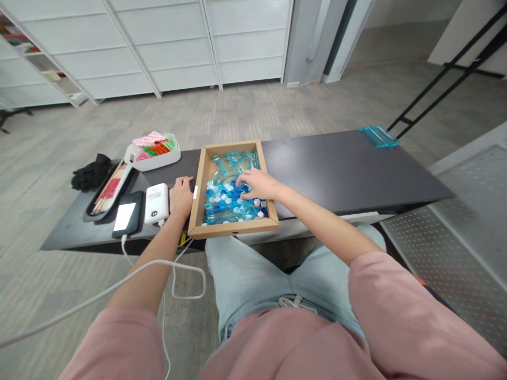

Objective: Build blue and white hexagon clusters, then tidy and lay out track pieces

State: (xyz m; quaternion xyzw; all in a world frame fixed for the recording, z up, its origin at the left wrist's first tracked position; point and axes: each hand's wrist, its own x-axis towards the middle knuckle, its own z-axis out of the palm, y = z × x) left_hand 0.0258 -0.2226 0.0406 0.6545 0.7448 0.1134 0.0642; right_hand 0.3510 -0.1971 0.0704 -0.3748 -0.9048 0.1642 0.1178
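A shallow cardboard box (193,216) sits at the table's front edge. Inside it, many small blue, light-blue and white pieces (225,196) fill the middle and front. Clear and turquoise plastic tubes or rods (237,159) lie towards its far end. My right hand (255,183) reaches over the box's right wall, with thumb and fingers apart just over the small pieces; nothing visible is gripped. My left hand (181,196) lies on the table, fingers stretched, against or very close to the box's left side.
Left of the box are a white power bank (157,203), a phone (128,214) with a cable, a long tray (109,192) of sticks, a white bin (158,161) of coloured items and black cloth (92,172). Turquoise frames (379,136) lie far right. A white cable (158,262) crosses my left arm.
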